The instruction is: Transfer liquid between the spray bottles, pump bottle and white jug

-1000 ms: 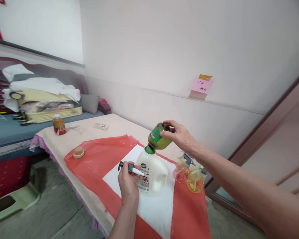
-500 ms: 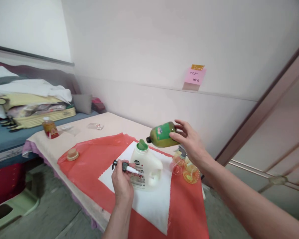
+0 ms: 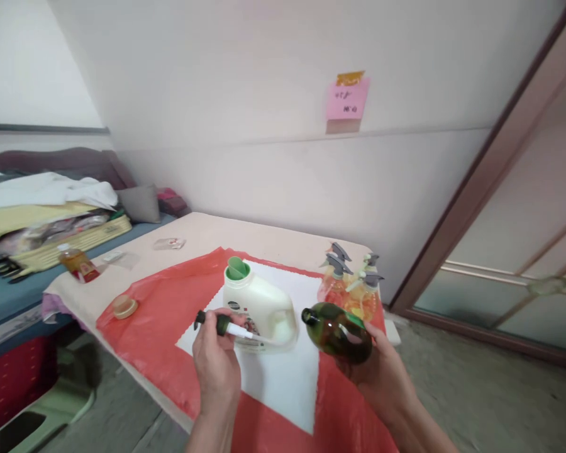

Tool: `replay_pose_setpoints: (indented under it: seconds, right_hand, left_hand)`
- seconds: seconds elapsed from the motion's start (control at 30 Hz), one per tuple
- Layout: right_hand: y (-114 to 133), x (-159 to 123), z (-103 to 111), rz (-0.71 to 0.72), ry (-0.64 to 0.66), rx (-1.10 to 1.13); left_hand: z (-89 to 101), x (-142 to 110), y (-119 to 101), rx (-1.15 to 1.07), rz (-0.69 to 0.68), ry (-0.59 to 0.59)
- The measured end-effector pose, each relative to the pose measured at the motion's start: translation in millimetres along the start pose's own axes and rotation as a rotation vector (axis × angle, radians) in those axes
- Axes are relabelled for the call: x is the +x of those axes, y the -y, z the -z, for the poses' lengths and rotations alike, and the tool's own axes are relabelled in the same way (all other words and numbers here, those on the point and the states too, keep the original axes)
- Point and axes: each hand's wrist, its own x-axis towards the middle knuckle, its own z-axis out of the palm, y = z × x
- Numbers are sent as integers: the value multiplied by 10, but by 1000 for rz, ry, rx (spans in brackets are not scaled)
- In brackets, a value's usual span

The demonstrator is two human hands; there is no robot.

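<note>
My left hand is closed around a pump dispenser with a black head, a white collar and a thin tube pointing right. Behind it a white jug with a handle stands upright, its green-rimmed mouth uncapped. My right hand grips a dark green bottle, tilted on its side with its open neck toward the jug but apart from it. The jug rests on a white cloth, which lies over a red plastic sheet.
Several spray bottles stand at the table's right end. A round beige cap lies on the sheet's left part. An amber bottle is at the far left, near clear packets. A green stool stands on the floor, lower left.
My right hand has drawn the green bottle away from the jug's mouth, rightward and down, turning it from neck-down to nearly level. My left hand still holds the pump. The view has swung right.
</note>
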Motion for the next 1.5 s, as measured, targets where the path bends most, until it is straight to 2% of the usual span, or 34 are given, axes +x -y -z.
replay_pose_setpoints:
  seconds: [0.13, 0.23, 0.43, 0.57, 0.7, 0.9, 1.03, 1.1, 1.2, 1.3, 1.4, 1.5]
  right_hand:
    - [34, 7, 45, -33, 15, -17]
    - [24, -21, 54, -45, 46, -21]
    - [-227, -164, -61, -96, 132, 10]
    - [-346, -226, -132, -89, 66, 60]
    - [-324, -206, -97, -43, -16, 53]
    - [-308, -168, -78, -64, -71, 94]
    - [-314, -171, -113, -64, -56, 111]
    - [-346, -194, -142, -81, -22, 114]
    - [-459, -282, -200, -81, 120, 150]
    - [-591, -403, -239, -76, 279, 150]
    - [-641, -478, -237, -132, 355, 9]
    - [-597, -475, -226, -146, 419, -113]
  left_hand:
    - [-29, -51, 34, 67, -76, -58]
    - [-51, -85, 84, 90, -95, -49]
    - [-75, -207, 220, 126, -94, 1]
    - [-54, -240, 176, 122, -146, -33]
    - [3, -190, 68, 92, -186, -114]
    - [17, -192, 91, 130, -148, -97]
    - [3, -222, 137, 122, -132, -59]
    - [-9, -268, 185, 131, -112, -19]
    - [-28, -391, 295, 173, -50, 43]
    - [-21, -485, 377, 200, -8, 17]
    - [8, -463, 353, 244, 21, -19]
    - [14, -383, 267, 282, 74, -4]
